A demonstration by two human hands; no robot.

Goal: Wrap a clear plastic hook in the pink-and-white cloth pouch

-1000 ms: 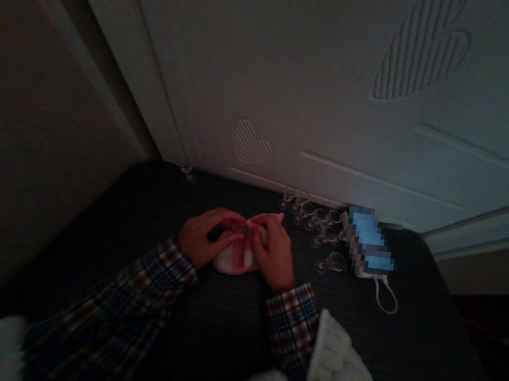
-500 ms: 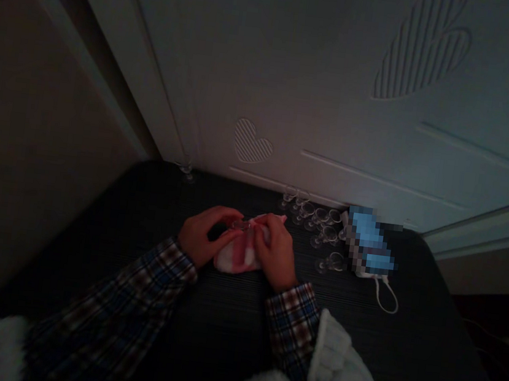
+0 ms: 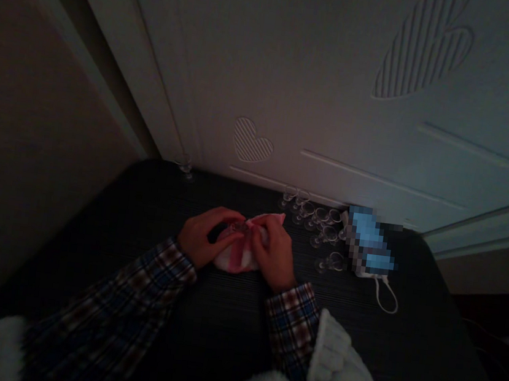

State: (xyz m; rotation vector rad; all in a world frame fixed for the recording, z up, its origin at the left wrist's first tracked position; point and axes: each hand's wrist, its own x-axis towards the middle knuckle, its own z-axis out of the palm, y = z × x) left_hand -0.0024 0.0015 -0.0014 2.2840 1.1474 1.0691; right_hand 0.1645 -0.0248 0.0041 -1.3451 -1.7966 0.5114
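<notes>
Dim corner, dark table (image 3: 136, 207) with rounded corners, pushed up against a pale panel (image 3: 322, 94). Pink-and-white cloth (image 3: 237, 259) near the middle of the table, bunched between the two hands, one pink corner poking out past the right knuckles. Small clear glass (image 3: 239, 227) in the folds, mostly covered; only a bit of it shows between the fingertips.

Left hand (image 3: 203, 237): half curled, thumb and fingers arched with a dark gap between them, tips closing on the glass and the cloth edge. Right hand (image 3: 275, 252): curled tighter, thumb and forefinger pinching the cloth over the glass; its other fingers hard to make out.

Just right of the right hand, a loose cluster of clear stemmed glasses (image 3: 319, 218), some overlapping from this angle. One lone glass (image 3: 185, 166) well apart, at the back left by the panel. Right of the cluster, a phone (image 3: 371, 242), tilted, blue screen blurred into blocks; white cord (image 3: 387, 296) looping from its near end.

Plaid sleeves (image 3: 134, 296) at both wrists, fluffy white outer cuffs (image 3: 344, 365) behind them. Panel carries a small ribbed heart (image 3: 252, 141) and a larger one up right.
</notes>
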